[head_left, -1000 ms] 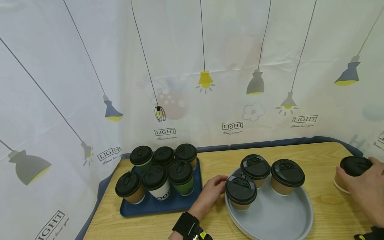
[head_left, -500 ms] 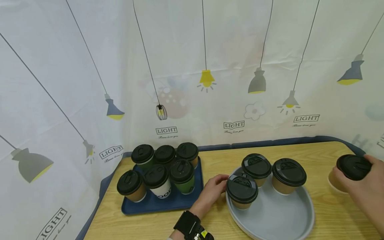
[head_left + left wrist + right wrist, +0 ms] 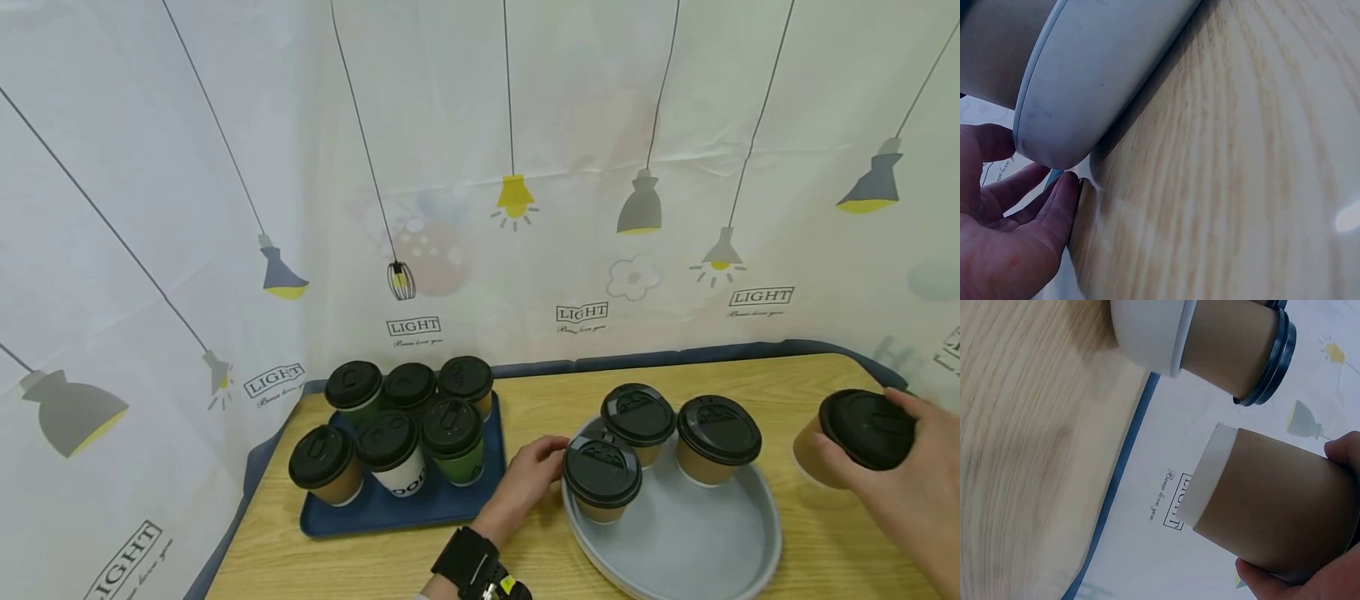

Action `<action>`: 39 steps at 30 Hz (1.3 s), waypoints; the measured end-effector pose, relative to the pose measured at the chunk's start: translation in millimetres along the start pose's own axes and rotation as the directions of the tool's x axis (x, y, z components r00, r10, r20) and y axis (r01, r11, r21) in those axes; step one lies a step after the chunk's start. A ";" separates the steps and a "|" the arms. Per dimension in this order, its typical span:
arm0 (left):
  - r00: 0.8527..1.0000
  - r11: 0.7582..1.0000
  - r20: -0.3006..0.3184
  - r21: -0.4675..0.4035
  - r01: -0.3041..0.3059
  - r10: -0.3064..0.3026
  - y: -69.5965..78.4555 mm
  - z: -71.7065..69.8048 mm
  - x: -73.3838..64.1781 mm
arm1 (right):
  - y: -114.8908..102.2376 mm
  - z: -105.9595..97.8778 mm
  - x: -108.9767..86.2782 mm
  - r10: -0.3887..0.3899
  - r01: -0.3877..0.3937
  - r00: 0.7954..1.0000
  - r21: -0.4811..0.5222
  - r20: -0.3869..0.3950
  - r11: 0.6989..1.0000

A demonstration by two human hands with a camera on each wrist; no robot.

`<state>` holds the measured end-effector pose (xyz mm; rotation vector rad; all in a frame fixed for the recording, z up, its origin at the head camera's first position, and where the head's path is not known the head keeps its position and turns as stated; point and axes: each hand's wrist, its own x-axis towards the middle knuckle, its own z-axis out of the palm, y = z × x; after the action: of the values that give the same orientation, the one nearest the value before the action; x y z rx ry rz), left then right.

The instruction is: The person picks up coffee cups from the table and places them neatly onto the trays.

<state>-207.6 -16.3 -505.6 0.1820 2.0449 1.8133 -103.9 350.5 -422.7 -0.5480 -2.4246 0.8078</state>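
Observation:
My right hand (image 3: 911, 471) grips a brown paper coffee cup (image 3: 1272, 503) with a black lid, thumb and fingers on opposite sides near the lid. It is held up off the table, right of the round grey tray (image 3: 697, 550). Three brown cups with black lids stand on that tray: a front-left cup (image 3: 602, 475), a back cup (image 3: 637, 417) and a right cup (image 3: 717, 437). At the tray's left edge my left hand (image 3: 525, 483) holds its rim, the thumb on the rim and the fingers low by its base in the left wrist view.
A dark blue rectangular tray (image 3: 390, 521) on the left bears several lidded cups, among them a white cup (image 3: 402, 477) and a green cup (image 3: 461, 467). Behind the wooden table (image 3: 547, 396) hangs a white curtain (image 3: 465, 100) printed with lamps.
My right hand has lifted the coffee cup off the table at the right and brought it left, nearer the round tray. The left hand stays at the tray's rim.

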 end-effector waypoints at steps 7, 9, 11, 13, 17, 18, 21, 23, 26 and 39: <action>1.000 1.000 0.006 0.006 -0.020 0.020 -0.9 -0.7 -1.9 | -6.6 -1.0 -9.1 -0.081 0.082 0.995 0.014 -0.060 0.997; 1.000 1.000 0.005 0.010 -0.024 0.024 -1.5 -0.8 -2.0 | -7.7 -0.9 -11.4 -0.099 0.100 0.994 0.026 -0.052 0.995; 1.000 1.000 0.003 0.012 -0.027 0.027 -1.7 -1.0 -1.9 | -9.3 -0.9 -13.6 -0.107 0.108 0.994 0.039 -0.031 0.993; 1.000 1.000 0.001 0.015 -0.028 0.028 -2.2 -1.2 -1.6 | -10.6 -0.9 -16.2 -0.119 0.120 0.993 0.051 -0.012 0.992; 1.000 0.999 0.000 0.007 -0.031 0.031 -2.9 -1.2 -0.9 | -12.4 -0.9 -22.5 -0.164 0.164 0.986 0.092 -0.001 0.982; 0.999 0.999 0.001 0.005 -0.032 0.032 -3.2 -1.1 -0.8 | -12.5 -0.6 -24.3 -0.177 0.176 0.984 0.102 0.000 0.979; 0.999 0.999 0.003 0.000 -0.036 0.036 -3.4 -0.5 -0.4 | -12.9 -0.2 -29.2 -0.213 0.210 0.977 0.126 0.008 0.970; 0.999 0.999 0.004 0.002 -0.038 0.038 -3.3 -0.2 -0.3 | -13.3 0.1 -31.7 -0.240 0.236 0.971 0.133 0.015 0.962; 0.999 0.999 0.005 0.005 -0.039 0.039 -3.0 0.3 -0.3 | -14.9 0.4 -34.9 -0.273 0.266 0.961 0.138 0.036 0.954; 0.999 0.999 0.003 -0.001 -0.035 0.035 -2.6 0.5 -1.1 | -18.2 15.1 -54.4 -0.389 0.370 0.916 0.171 0.096 0.913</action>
<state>-206.0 -16.6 -508.0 0.2213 2.0513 1.8333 -74.0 302.3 -440.2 0.0410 -2.4462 0.8635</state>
